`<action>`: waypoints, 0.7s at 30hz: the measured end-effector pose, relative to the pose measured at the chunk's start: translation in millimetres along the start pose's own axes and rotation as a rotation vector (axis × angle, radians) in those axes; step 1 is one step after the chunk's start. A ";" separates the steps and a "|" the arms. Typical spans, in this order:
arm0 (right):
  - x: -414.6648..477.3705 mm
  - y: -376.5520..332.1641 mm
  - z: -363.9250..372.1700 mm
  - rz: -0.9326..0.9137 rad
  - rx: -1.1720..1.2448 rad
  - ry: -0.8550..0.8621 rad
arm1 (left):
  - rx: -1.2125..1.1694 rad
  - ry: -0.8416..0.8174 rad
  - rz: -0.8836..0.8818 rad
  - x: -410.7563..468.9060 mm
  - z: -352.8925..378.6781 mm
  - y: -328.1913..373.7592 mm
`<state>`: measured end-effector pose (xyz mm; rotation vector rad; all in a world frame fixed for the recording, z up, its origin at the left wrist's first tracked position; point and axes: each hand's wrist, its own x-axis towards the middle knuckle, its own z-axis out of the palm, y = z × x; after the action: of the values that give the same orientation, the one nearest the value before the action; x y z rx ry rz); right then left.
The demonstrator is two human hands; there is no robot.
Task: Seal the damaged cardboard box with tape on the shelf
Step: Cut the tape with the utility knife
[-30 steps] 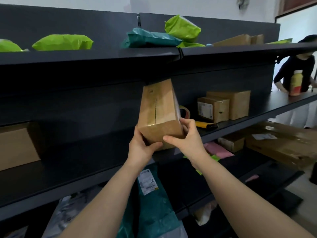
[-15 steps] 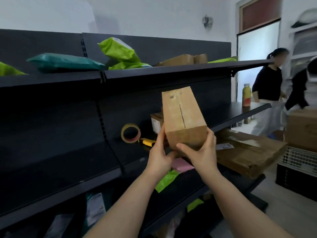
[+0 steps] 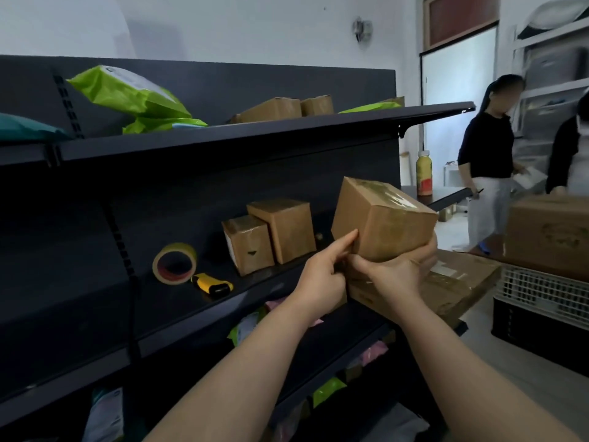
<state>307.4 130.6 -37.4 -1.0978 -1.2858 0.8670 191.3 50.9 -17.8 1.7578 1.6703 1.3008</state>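
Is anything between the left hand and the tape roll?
The yellow cutter lies on the shelf just right of the tape roll, about on the left hand's path from the box. Two small boxes stand behind it.

Middle shelf [image 3: 95,301]: we see a tape roll [image 3: 174,263], a yellow cutter [image 3: 212,283], two small boxes [image 3: 248,244].
Top shelf [image 3: 255,130]: green mailers [image 3: 127,97], brown boxes [image 3: 271,110].

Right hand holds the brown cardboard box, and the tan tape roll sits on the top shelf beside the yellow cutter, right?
No: the head view shows the tan tape roll on the middle dark shelf, beside the yellow cutter. The right hand does hold the brown cardboard box.
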 end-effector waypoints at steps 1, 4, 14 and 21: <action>5.6 1.7 3.9 -0.017 0.017 0.018 | -0.018 0.024 0.016 4.8 0.2 -0.5; 15.8 -0.8 21.4 -0.114 0.107 -0.025 | 0.028 0.371 0.077 19.0 -11.1 -8.2; 25.6 -13.7 96.8 -0.267 0.263 -0.281 | 0.046 0.717 -0.471 78.7 -125.0 -105.1; 34.6 -18.5 109.6 -0.296 0.337 -0.333 | 0.150 0.784 -0.418 81.3 -119.3 -106.0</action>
<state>201.5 173.3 -14.8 -0.4944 -1.4635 1.0210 23.0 112.1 -14.6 0.8889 2.4225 1.8027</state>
